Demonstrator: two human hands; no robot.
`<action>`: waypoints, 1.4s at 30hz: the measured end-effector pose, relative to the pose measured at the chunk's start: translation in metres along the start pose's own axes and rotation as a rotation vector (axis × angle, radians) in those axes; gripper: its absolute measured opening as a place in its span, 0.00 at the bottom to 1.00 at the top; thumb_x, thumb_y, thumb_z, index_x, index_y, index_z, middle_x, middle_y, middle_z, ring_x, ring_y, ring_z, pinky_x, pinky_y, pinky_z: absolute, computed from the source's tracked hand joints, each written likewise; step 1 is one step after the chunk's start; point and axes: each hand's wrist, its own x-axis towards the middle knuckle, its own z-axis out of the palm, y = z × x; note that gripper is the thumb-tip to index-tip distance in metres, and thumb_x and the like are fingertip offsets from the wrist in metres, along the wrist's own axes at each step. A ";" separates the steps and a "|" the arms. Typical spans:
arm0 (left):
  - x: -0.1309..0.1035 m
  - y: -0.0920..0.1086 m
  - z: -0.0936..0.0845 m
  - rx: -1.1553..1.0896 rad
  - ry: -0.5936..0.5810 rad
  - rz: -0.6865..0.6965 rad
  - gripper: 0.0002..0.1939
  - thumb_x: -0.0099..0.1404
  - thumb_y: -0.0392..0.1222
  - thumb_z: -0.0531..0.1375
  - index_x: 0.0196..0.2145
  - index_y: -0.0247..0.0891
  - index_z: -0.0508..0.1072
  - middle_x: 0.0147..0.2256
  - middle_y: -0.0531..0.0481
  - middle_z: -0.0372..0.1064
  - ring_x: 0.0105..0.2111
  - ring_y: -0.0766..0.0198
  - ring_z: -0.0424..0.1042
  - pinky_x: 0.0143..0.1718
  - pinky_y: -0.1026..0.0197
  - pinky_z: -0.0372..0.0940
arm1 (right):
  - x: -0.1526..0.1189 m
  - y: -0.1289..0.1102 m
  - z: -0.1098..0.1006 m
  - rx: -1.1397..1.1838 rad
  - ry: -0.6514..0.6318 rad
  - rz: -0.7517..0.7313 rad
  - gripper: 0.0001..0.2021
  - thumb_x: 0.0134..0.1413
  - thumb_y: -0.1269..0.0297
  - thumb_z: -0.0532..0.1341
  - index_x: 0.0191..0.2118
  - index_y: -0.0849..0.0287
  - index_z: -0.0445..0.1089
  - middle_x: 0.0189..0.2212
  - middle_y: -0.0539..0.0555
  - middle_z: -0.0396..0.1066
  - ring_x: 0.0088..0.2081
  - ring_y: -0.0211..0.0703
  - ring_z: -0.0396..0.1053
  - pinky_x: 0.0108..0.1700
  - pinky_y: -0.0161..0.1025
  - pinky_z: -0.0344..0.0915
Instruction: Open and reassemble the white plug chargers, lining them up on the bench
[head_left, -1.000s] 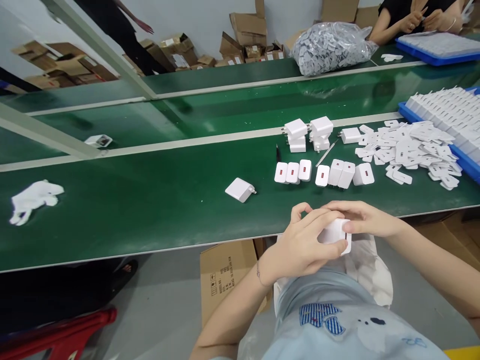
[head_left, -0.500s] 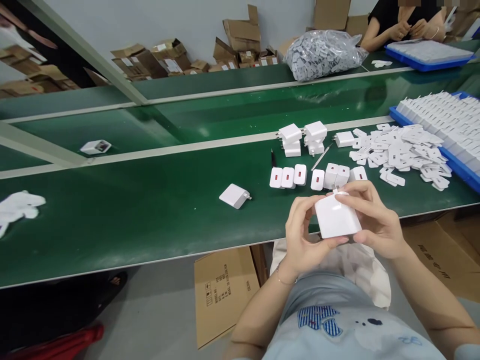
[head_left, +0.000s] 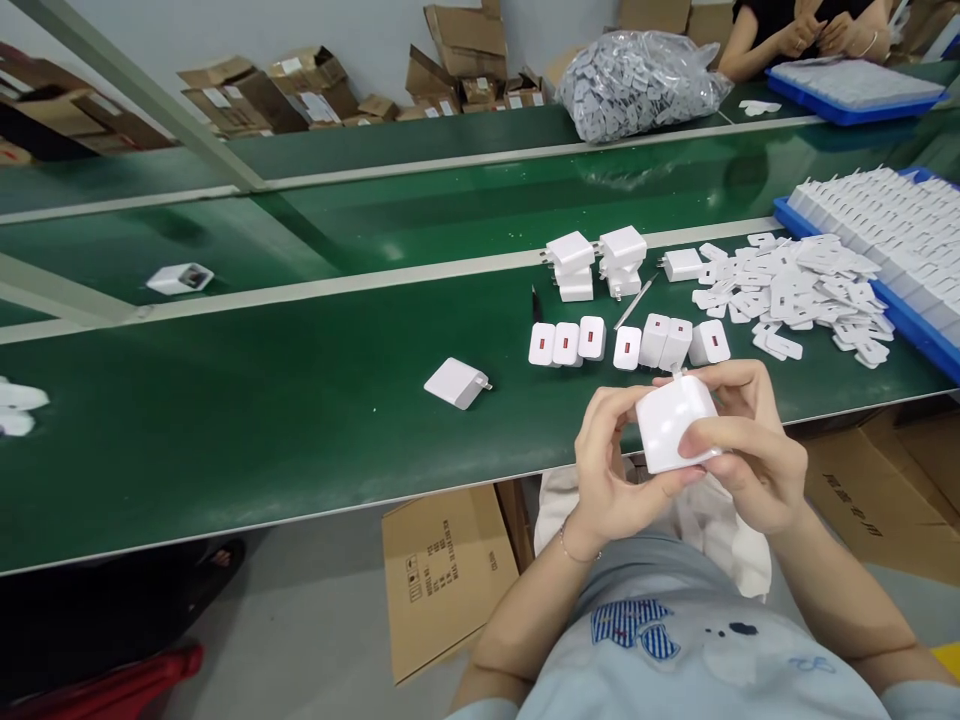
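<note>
A white charger (head_left: 667, 420) with metal prongs pointing away from me is held between both hands above the bench's front edge. My left hand (head_left: 619, 465) grips its left side and lower edge. Fingers of my right hand (head_left: 754, 445) wrap its right side, one finger lying across the broad face. Beyond them, several white chargers (head_left: 565, 344) stand in a row, some showing a red port. Two small stacks of chargers (head_left: 570, 264) sit behind that row. Left of my hands, another charger (head_left: 454, 383) lies on its side.
A heap of flat white pieces (head_left: 795, 290) lies right, beside a blue tray (head_left: 911, 315) of white parts. A pen-like tool (head_left: 634, 304) is behind the row. Farther back are a bag of small parts (head_left: 637, 85), another person's hands (head_left: 821, 35) and cardboard boxes (head_left: 240, 95).
The held charger has tilted and turned between my hands. One finger of my right hand has moved down across its face. The camera view has shifted slightly.
</note>
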 end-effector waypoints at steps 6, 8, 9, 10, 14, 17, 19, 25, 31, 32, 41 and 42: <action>-0.008 -0.012 -0.010 0.004 -0.175 -0.332 0.22 0.52 0.48 0.70 0.43 0.39 0.72 0.38 0.48 0.65 0.36 0.63 0.69 0.37 0.61 0.67 | -0.038 0.019 -0.028 -0.098 -0.259 0.247 0.16 0.61 0.64 0.59 0.54 0.47 0.67 0.49 0.57 0.60 0.52 0.47 0.63 0.50 0.45 0.69; -0.010 -0.015 -0.006 0.004 -0.201 -0.439 0.22 0.52 0.47 0.70 0.43 0.39 0.72 0.38 0.48 0.65 0.36 0.64 0.69 0.37 0.61 0.67 | -0.048 0.021 -0.033 -0.287 -0.301 0.251 0.21 0.59 0.67 0.60 0.57 0.47 0.64 0.53 0.58 0.59 0.56 0.49 0.62 0.51 0.45 0.69; -0.010 -0.016 -0.003 -0.014 -0.220 -0.483 0.22 0.52 0.47 0.70 0.43 0.39 0.71 0.39 0.48 0.65 0.35 0.64 0.69 0.37 0.62 0.67 | -0.051 0.021 -0.034 -0.380 -0.277 0.211 0.23 0.58 0.70 0.61 0.58 0.47 0.64 0.54 0.59 0.60 0.56 0.49 0.62 0.51 0.45 0.69; -0.010 -0.016 0.001 -0.045 -0.240 -0.517 0.24 0.53 0.47 0.70 0.45 0.39 0.71 0.39 0.48 0.66 0.35 0.64 0.69 0.37 0.62 0.67 | -0.052 0.020 -0.034 -0.446 -0.234 0.159 0.23 0.57 0.72 0.60 0.58 0.47 0.65 0.53 0.58 0.62 0.55 0.49 0.64 0.50 0.45 0.69; -0.006 -0.016 0.011 -0.230 -0.306 -0.557 0.27 0.60 0.51 0.64 0.54 0.41 0.63 0.42 0.46 0.69 0.37 0.64 0.71 0.43 0.59 0.67 | -0.050 0.026 -0.039 -0.458 0.036 0.168 0.20 0.53 0.72 0.64 0.52 0.52 0.69 0.42 0.54 0.73 0.43 0.44 0.72 0.43 0.40 0.71; -0.001 -0.016 0.007 -0.207 -0.337 -0.565 0.21 0.65 0.52 0.59 0.52 0.40 0.66 0.43 0.44 0.70 0.38 0.63 0.71 0.44 0.58 0.67 | -0.052 0.039 -0.052 -0.518 0.369 0.405 0.15 0.50 0.66 0.68 0.45 0.55 0.71 0.38 0.53 0.74 0.38 0.43 0.72 0.37 0.39 0.71; 0.003 -0.018 0.003 -0.119 -0.335 -0.588 0.15 0.66 0.50 0.58 0.45 0.38 0.72 0.40 0.44 0.72 0.37 0.63 0.72 0.43 0.60 0.67 | -0.055 0.049 -0.062 -0.538 0.474 0.525 0.14 0.50 0.62 0.67 0.44 0.56 0.71 0.39 0.54 0.74 0.38 0.44 0.73 0.36 0.39 0.71; 0.011 -0.024 0.007 0.047 -0.375 -0.572 0.11 0.66 0.47 0.58 0.37 0.37 0.75 0.33 0.46 0.74 0.33 0.62 0.73 0.38 0.60 0.68 | -0.057 0.071 -0.074 -0.662 0.401 0.532 0.14 0.53 0.58 0.64 0.44 0.57 0.70 0.42 0.57 0.73 0.43 0.49 0.72 0.43 0.45 0.70; 0.013 -0.021 0.008 0.134 -0.440 -0.515 0.11 0.67 0.45 0.57 0.35 0.37 0.75 0.33 0.46 0.74 0.34 0.61 0.73 0.37 0.60 0.69 | -0.041 0.088 -0.071 -0.832 0.261 0.562 0.16 0.57 0.56 0.60 0.48 0.57 0.66 0.45 0.60 0.72 0.44 0.52 0.70 0.43 0.48 0.69; 0.013 -0.021 0.006 0.140 -0.432 -0.517 0.11 0.67 0.45 0.56 0.35 0.37 0.75 0.33 0.46 0.74 0.34 0.62 0.73 0.37 0.61 0.69 | -0.038 0.088 -0.074 -0.815 0.226 0.569 0.16 0.57 0.56 0.59 0.49 0.57 0.66 0.46 0.60 0.71 0.45 0.52 0.69 0.44 0.49 0.68; 0.013 -0.022 -0.010 0.113 -0.360 -0.566 0.13 0.67 0.48 0.57 0.36 0.37 0.75 0.32 0.46 0.74 0.32 0.62 0.73 0.37 0.61 0.69 | -0.002 0.082 -0.124 -0.497 -0.343 0.507 0.15 0.54 0.73 0.49 0.41 0.55 0.70 0.45 0.56 0.71 0.48 0.49 0.69 0.48 0.49 0.68; 0.014 -0.021 -0.009 0.108 -0.364 -0.563 0.13 0.67 0.48 0.57 0.36 0.37 0.75 0.32 0.46 0.74 0.32 0.62 0.73 0.37 0.61 0.69 | 0.003 0.085 -0.127 -0.473 -0.392 0.485 0.15 0.54 0.73 0.48 0.40 0.55 0.70 0.45 0.56 0.71 0.48 0.49 0.68 0.49 0.50 0.67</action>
